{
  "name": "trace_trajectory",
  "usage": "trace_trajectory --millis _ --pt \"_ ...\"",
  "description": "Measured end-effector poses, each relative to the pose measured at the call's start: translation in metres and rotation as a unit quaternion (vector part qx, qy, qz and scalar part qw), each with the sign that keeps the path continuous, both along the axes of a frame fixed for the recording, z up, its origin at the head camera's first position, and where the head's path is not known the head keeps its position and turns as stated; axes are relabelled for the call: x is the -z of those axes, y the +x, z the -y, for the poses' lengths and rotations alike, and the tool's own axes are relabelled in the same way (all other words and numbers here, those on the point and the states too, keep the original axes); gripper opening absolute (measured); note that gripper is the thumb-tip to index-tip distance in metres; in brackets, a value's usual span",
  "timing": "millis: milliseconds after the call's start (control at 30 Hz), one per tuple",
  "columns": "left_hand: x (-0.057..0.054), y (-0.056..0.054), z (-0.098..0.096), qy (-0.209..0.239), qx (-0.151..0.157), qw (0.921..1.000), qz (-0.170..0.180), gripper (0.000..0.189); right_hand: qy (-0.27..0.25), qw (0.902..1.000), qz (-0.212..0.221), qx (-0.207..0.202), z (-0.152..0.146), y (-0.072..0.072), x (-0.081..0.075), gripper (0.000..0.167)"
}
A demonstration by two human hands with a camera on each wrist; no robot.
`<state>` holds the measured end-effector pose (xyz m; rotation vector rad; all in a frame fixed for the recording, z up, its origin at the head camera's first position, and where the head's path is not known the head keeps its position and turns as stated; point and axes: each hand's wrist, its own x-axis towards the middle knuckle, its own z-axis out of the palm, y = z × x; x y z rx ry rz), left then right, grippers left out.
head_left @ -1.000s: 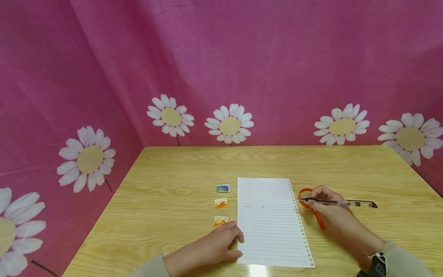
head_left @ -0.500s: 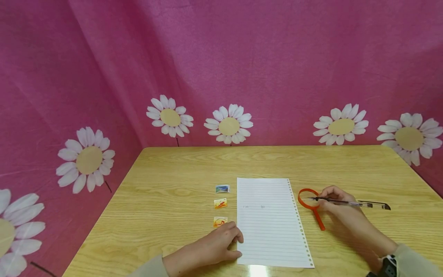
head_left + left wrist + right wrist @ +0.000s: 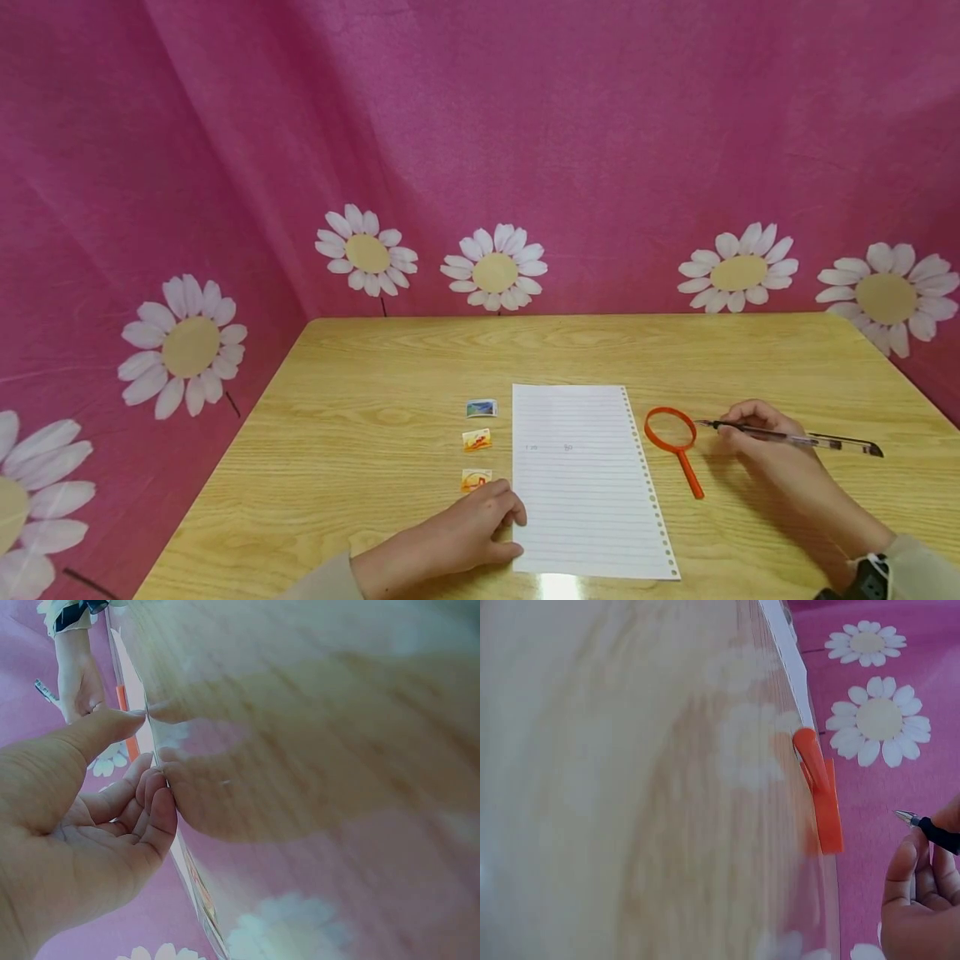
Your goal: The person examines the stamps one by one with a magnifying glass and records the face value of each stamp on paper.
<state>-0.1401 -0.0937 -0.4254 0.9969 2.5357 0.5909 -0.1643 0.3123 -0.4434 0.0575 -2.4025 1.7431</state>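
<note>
The right hand (image 3: 772, 454) pinches one slim clear-barrelled pen with a black grip (image 3: 795, 438), raised to the right of one white lined paper sheet (image 3: 585, 508). The left hand (image 3: 480, 521) rests at the sheet's left edge, fingers loosely bent, clasping nothing. The pen should be light, stiff and smooth, best taken by its grip; the sheet, light and easily creased, suits flat fingers at an edge. Two groups of marks on it look handwritten, too faint to read surely. Right of the sheet lies one red-orange round magnifying glass (image 3: 681, 451); left of it, three small stamp-like paper rectangles: one blue-green (image 3: 482, 408), two yellow-orange (image 3: 476, 440).
</note>
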Motion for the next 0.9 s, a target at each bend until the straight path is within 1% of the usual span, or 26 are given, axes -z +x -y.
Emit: trace_trajectory --millis 133,233,300,467,533,700,800,900 --pt "0.0 0.0 0.001 0.002 0.0 1.0 -0.002 0.02 -0.035 0.9994 0.005 0.001 -0.008 0.0 0.0 0.014" --pt "0.0 0.0 0.001 0.002 -0.003 1.0 0.001 0.02 -0.047 0.9987 0.017 0.001 -0.014 0.0 -0.001 0.014" --pt "0.0 0.0 0.0 0.002 -0.004 1.0 0.004 0.019 -0.043 0.9988 0.025 0.004 -0.018 -0.001 -0.002 0.013" --pt "0.0 0.0 0.0 0.004 -0.004 1.0 0.008 0.019 0.014 0.9992 0.033 0.017 -0.024 -0.003 -0.004 0.011" --pt "0.0 -0.001 0.0 0.003 -0.003 1.0 0.007 0.019 0.029 0.9991 0.025 0.016 -0.026 -0.004 -0.003 0.013" --pt "0.0 -0.001 -0.001 0.001 -0.005 0.9999 0.01 0.019 0.049 0.9988 -0.002 -0.003 -0.028 -0.006 -0.002 0.02" --pt "0.0 -0.001 -0.001 -0.001 -0.005 0.9999 0.011 0.019 0.085 0.9963 -0.011 -0.004 -0.03 -0.006 -0.001 0.02" --pt "0.0 -0.001 -0.001 -0.001 -0.004 1.0 0.007 0.019 0.115 0.9933 -0.017 0.004 -0.032 -0.006 -0.001 0.019"
